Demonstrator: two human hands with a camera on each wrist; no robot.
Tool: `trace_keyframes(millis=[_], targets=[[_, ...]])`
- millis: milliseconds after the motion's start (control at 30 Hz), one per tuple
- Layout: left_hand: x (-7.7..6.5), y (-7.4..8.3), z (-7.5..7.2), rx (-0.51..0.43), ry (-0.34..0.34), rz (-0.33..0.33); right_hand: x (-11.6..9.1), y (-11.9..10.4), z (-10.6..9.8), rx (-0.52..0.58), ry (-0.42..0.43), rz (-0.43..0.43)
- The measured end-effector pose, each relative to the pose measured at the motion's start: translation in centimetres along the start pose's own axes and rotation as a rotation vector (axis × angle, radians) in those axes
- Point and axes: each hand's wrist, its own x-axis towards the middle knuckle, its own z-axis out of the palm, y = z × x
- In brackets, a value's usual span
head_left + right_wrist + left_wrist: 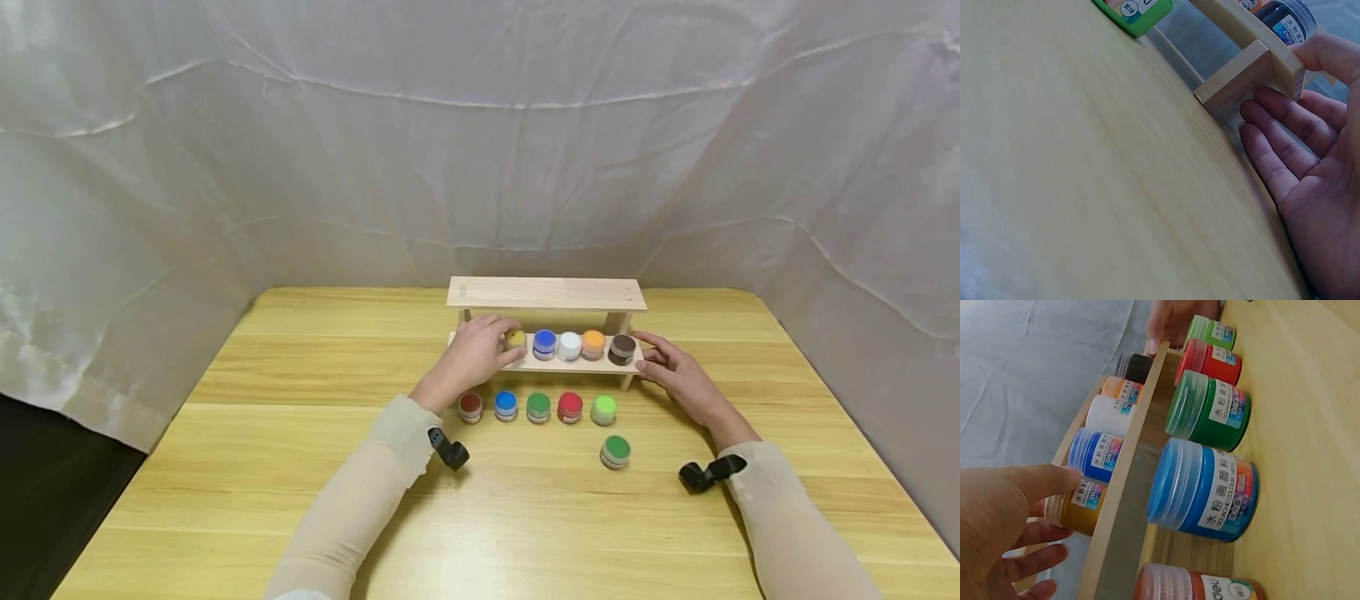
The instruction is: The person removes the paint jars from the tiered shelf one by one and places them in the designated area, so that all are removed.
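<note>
A small two-tier wooden rack [546, 292] stands toward the back of the table. At the left end of its lower board, my left hand [474, 354] pinches an ochre paint jar [1084, 514], thumb against its lid side. To the right on that board stand blue [544, 344], white [569, 347], orange [593, 344] and dark brown or black [622, 350] paint jars. My right hand [681, 382] holds the board's right end, thumb on its edge; in the right wrist view the other fingers lie loosely bent beside the rack's leg [1235, 80].
In front of the rack a row of paint jars stands on the table: dark red [470, 407], blue [506, 406], green [538, 407], red [570, 407] and light green [603, 410]. Another green jar [616, 452] sits nearer. Grey cloth [480, 167] hangs behind the table.
</note>
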Motion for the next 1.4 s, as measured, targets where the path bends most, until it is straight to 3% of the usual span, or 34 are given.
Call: trace_keyframes(millis=[267,667,933,1400], targets=[[-0.6,0.9,-0.2,-0.006,0.038,0.058,0.0,0.2,-0.2,0.021,0.002,-0.008],[-2.2,3.2,-0.6,0.002,-0.004,0.207,0.0,0.2,-0.1,0.036,-0.004,-0.015],[-3.0,4.5,0.2,0.036,-0.04,0.316,0.1,0.3,-0.2,0.043,-0.003,-0.014],[-4.0,6.3,2.0,0.065,-0.11,0.4,0.1,0.3,-0.2,0.034,-0.005,-0.012]])
